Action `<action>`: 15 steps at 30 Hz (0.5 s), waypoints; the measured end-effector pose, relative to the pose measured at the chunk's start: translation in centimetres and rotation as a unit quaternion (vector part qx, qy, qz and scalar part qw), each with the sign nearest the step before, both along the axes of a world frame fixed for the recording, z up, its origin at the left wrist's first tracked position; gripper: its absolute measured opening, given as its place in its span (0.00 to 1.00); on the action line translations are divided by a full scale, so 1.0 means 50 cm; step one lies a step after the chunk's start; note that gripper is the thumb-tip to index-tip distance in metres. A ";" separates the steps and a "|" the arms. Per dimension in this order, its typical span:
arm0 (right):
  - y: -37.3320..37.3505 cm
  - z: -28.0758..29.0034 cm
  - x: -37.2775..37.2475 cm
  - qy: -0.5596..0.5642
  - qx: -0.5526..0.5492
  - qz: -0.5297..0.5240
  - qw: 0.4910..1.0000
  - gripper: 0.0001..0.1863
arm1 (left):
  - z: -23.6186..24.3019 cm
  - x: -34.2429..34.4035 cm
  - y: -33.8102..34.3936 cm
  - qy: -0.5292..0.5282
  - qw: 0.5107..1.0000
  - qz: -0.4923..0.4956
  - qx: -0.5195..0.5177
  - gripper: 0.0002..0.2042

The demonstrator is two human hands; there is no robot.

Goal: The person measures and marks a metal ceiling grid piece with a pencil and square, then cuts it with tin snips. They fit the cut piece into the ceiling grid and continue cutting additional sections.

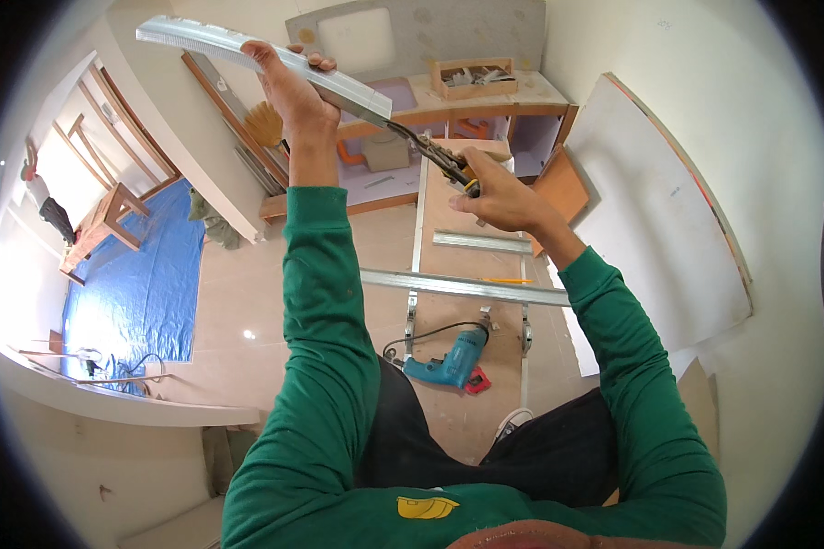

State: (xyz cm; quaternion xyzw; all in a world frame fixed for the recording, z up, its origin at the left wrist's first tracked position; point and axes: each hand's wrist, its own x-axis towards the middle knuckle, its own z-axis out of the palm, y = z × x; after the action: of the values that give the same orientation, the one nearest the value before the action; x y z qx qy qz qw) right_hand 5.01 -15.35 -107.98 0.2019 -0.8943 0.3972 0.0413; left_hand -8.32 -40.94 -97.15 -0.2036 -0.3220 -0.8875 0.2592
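Note:
My left hand (298,96) grips a galvanized metal channel (183,35), raised and slanting down toward the right. My right hand (490,192) is closed on tin snips (430,151) with dark and yellow handles, their jaws at the channel's lower right end. Below my hands, a short metal channel (481,241) and a longer one (458,285) lie across a narrow board (449,412). On that board a teal power drill (435,368) with a black cord rests beside a small red tool (478,381).
A counter (545,91) with a wooden box (471,82) stands ahead. A large white panel (659,229) leans at the right, near an orange board (558,192). At the left, a person (41,197) is by a wooden bench (110,224) over blue plastic sheeting (146,293).

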 end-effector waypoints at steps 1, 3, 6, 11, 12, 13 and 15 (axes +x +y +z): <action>-0.003 0.005 0.005 -0.004 0.000 -0.004 1.000 0.26 | -0.001 0.002 0.004 -0.001 1.000 0.004 -0.009 0.47; -0.011 0.009 0.008 0.002 0.007 -0.010 1.000 0.24 | -0.003 -0.013 0.000 -0.009 1.000 -0.003 -0.012 0.47; -0.015 0.001 0.002 0.021 0.033 -0.017 0.999 0.23 | -0.007 -0.023 -0.008 -0.020 0.999 -0.035 -0.007 0.45; -0.020 -0.018 0.018 -0.065 0.014 0.086 0.994 0.23 | -0.020 -0.011 -0.013 0.079 0.986 -0.147 -0.012 0.43; -0.032 -0.018 0.028 -0.131 -0.010 0.100 0.986 0.24 | -0.025 -0.011 -0.024 0.106 0.977 -0.183 -0.015 0.43; -0.044 -0.020 0.041 -0.197 -0.033 0.113 0.973 0.24 | -0.031 -0.012 -0.028 0.132 0.964 -0.229 -0.011 0.47; -0.068 -0.018 0.062 -0.270 -0.045 0.113 0.955 0.28 | -0.034 -0.016 -0.040 0.142 0.956 -0.255 -0.043 0.49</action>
State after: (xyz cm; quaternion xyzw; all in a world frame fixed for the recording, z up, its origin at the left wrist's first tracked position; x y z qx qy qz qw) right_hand 8.11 -18.74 -108.90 0.1842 -0.8247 0.4788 -0.2380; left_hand -9.14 -42.94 -98.85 -0.4136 -0.2575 -0.8713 0.0584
